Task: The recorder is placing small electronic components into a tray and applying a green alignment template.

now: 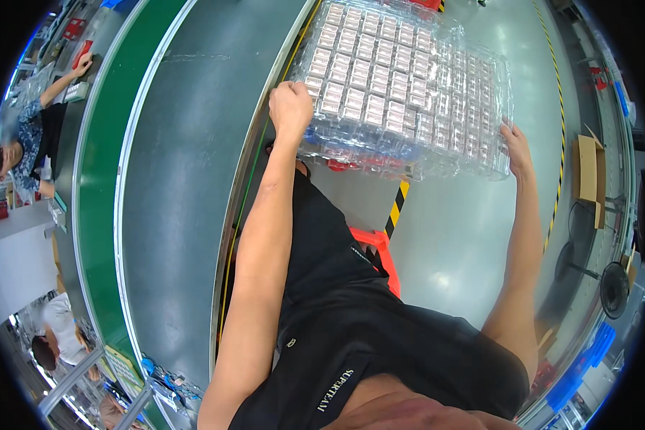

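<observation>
A clear plastic tray (448, 154) spans the space between my two hands at the top of the view. Rows of small pale pink rectangular pieces (380, 75) fill its compartments. My left hand (291, 109) is closed on the tray's left near edge, beside the workbench. At the right edge, my right hand (516, 148) grips the rim, its fingertips partly hidden by the plastic. Blue and red things show below the near side of the tray; I cannot tell whether the tray rests on them or whether more trays lie underneath.
To my left runs a long grey-green bench (186, 179) with a metal edge. Past it, co-workers sit at a green-edged line (97, 179). A red stool (380, 251) stands by my legs. Rightward are a cardboard box (588, 172) and a black fan (614, 289).
</observation>
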`<control>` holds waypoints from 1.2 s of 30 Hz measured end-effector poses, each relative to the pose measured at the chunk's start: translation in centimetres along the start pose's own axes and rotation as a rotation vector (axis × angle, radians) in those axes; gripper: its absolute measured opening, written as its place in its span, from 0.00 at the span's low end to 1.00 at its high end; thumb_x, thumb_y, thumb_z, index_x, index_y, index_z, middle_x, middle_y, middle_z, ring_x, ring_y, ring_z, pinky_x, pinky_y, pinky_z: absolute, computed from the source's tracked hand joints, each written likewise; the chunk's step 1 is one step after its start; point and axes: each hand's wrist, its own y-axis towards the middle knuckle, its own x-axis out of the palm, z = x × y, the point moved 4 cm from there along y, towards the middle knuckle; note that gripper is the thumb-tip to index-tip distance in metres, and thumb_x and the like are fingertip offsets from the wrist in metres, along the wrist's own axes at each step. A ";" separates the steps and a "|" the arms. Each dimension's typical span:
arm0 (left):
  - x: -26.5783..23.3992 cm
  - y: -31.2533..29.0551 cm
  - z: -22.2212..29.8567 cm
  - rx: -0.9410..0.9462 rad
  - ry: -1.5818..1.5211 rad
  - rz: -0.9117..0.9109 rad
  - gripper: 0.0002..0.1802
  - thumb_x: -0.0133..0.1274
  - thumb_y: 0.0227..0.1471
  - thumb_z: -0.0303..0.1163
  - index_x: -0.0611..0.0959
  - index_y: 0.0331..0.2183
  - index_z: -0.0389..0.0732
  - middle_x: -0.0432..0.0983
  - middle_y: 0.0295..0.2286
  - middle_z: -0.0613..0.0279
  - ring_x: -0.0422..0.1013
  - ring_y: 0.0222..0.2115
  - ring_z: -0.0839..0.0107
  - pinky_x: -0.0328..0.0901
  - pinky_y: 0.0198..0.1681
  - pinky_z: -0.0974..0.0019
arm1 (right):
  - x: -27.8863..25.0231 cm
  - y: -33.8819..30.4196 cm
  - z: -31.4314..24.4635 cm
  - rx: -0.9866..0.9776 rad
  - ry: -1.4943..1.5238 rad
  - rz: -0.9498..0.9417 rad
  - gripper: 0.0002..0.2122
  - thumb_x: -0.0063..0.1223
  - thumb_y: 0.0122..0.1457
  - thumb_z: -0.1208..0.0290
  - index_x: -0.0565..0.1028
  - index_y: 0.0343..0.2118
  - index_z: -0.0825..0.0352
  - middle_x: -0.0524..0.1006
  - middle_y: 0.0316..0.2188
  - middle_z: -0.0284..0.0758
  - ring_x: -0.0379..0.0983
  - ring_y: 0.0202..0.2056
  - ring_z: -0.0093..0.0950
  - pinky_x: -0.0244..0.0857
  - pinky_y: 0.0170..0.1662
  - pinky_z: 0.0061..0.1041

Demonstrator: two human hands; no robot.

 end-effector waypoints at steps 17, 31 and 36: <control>0.7 2.1 -2.1 -0.101 -0.389 -0.125 0.30 0.61 0.38 0.41 0.78 0.41 0.28 0.78 0.36 0.45 0.75 0.40 0.58 0.67 0.46 0.61 | -1.6 1.8 1.2 0.034 0.239 -0.104 0.23 0.54 0.63 0.63 0.67 0.61 0.59 0.72 0.37 0.29 0.66 0.31 0.18 0.64 0.34 0.21; -0.3 2.1 -1.5 0.054 -0.300 -0.052 0.28 0.66 0.32 0.38 0.76 0.35 0.32 0.76 0.33 0.48 0.73 0.35 0.56 0.67 0.42 0.59 | -0.5 2.5 2.0 0.071 0.177 -0.073 0.19 0.60 0.60 0.58 0.74 0.49 0.64 0.71 0.30 0.24 0.67 0.31 0.18 0.63 0.35 0.22; -0.1 2.3 -1.1 0.045 -0.305 -0.107 0.31 0.66 0.35 0.40 0.77 0.40 0.31 0.77 0.34 0.47 0.74 0.37 0.54 0.67 0.44 0.58 | -1.5 3.2 3.4 0.054 0.197 -0.110 0.20 0.61 0.60 0.57 0.74 0.48 0.65 0.71 0.30 0.23 0.66 0.31 0.18 0.62 0.33 0.22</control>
